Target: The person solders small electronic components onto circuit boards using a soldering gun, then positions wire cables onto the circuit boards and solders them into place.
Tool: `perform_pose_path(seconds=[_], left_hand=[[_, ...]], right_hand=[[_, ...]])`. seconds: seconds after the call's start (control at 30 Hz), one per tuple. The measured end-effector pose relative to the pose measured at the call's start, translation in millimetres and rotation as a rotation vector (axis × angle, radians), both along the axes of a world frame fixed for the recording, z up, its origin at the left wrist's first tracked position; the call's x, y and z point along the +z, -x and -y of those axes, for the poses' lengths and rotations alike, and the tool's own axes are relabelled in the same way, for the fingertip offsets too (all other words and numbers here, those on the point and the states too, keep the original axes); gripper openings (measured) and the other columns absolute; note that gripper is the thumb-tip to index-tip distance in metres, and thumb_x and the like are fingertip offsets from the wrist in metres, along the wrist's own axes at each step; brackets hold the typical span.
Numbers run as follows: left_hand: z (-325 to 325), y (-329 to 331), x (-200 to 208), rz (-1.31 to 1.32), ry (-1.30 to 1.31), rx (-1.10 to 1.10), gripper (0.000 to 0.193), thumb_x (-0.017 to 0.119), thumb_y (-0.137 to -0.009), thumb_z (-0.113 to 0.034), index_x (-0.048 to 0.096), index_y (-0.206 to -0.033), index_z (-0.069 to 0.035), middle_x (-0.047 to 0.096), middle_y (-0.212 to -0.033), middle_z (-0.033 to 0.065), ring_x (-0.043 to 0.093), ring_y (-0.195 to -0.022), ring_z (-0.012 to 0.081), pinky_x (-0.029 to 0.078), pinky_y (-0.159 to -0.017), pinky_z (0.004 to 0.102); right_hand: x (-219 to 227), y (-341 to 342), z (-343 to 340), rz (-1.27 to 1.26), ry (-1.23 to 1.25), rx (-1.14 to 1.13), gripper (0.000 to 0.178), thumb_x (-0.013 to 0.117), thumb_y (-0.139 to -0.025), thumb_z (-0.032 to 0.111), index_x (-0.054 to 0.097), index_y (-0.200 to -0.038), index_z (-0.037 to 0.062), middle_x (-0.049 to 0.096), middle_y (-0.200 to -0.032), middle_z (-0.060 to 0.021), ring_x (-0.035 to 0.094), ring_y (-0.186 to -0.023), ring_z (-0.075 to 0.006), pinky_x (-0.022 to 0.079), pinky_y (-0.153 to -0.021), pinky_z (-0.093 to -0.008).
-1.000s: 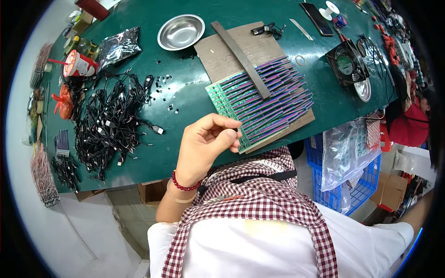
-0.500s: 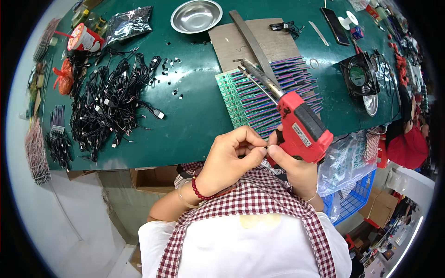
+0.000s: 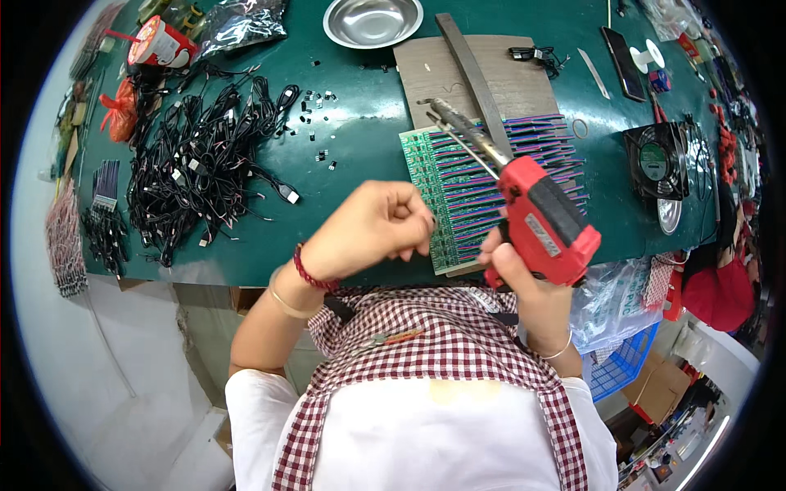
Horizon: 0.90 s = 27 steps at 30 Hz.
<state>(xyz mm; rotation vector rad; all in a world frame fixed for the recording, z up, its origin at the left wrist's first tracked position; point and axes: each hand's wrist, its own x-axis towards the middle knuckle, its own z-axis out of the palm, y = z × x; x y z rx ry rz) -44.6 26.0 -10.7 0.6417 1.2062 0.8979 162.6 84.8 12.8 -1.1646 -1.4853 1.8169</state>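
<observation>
My right hand [image 3: 530,296] grips a red and black soldering gun [image 3: 544,219], its metal barrel pointing up and left over the boards. My left hand [image 3: 378,222] is closed in a pinch beside the left edge of a green circuit board panel [image 3: 420,168]. A tiny dark bit shows at its fingertips, too small to name. Rows of thin multicoloured wires [image 3: 544,151] run rightward from the panel. A flat metal bar [image 3: 473,80] lies across the wires' upper part and a brown sheet [image 3: 422,74] beneath.
Left lies a heap of black USB cables [image 3: 192,176], with small black connectors [image 3: 315,102] scattered beside it. A steel bowl [image 3: 372,24] stands at the back. Rightward are a phone [image 3: 624,65], a white spool [image 3: 648,56] and a black fan [image 3: 657,162].
My hands were together near the table's front edge; now they are apart. The left has moved left and up, while the soldering gun stays in my right hand. The view has shifted slightly.
</observation>
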Motion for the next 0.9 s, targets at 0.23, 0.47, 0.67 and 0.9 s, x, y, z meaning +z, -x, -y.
perform_pose_path(seconds=[0.23,0.47,0.67,0.9], left_hand=[[-36.4,51.5,-41.6,-0.025,0.047,0.071,0.010,0.051,-0.087,-0.010,0.053,-0.081,-0.002,0.063,-0.075,0.0081,0.057,-0.058,0.0077,0.046,-0.052,0.0179],[-41.9,60.3,-51.4,0.074,0.106,0.082,0.010,0.051,-0.086,-0.007,0.053,-0.080,0.001,0.064,-0.077,0.0116,0.061,-0.059,0.0106,0.052,-0.055,0.0194],[-46.0,64.1,-50.7,0.121,0.132,0.069,0.009,0.050,-0.086,-0.006,0.053,-0.081,0.001,0.065,-0.076,0.0124,0.062,-0.059,0.0116,0.052,-0.055,0.0195],[-49.4,67.0,-51.1,0.124,0.143,0.040,0.009,0.050,-0.086,-0.006,0.052,-0.081,0.001,0.065,-0.076,0.0133,0.063,-0.058,0.0129,0.053,-0.055,0.0205]], right_hand=[[-3.9,-24.5,-15.8,0.044,-0.024,-0.033,0.040,0.058,-0.086,0.020,0.048,-0.115,-0.0064,0.052,-0.062,-0.0065,0.047,-0.050,-0.0102,0.039,-0.048,-0.0237],[-16.1,-23.6,-13.9,0.054,0.016,-0.005,0.035,0.057,-0.087,0.019,0.049,-0.110,-0.0061,0.051,-0.060,-0.0069,0.046,-0.048,-0.0095,0.038,-0.046,-0.0223],[-26.6,-23.6,-9.2,0.127,-0.039,-0.012,0.033,0.059,-0.085,0.016,0.051,-0.109,-0.0066,0.052,-0.062,-0.0070,0.046,-0.049,-0.0101,0.038,-0.046,-0.0232],[-33.9,-29.9,-10.5,0.197,-0.149,0.072,0.031,0.058,-0.085,0.012,0.051,-0.109,-0.0055,0.052,-0.062,-0.0064,0.046,-0.050,-0.0107,0.037,-0.047,-0.0239]])
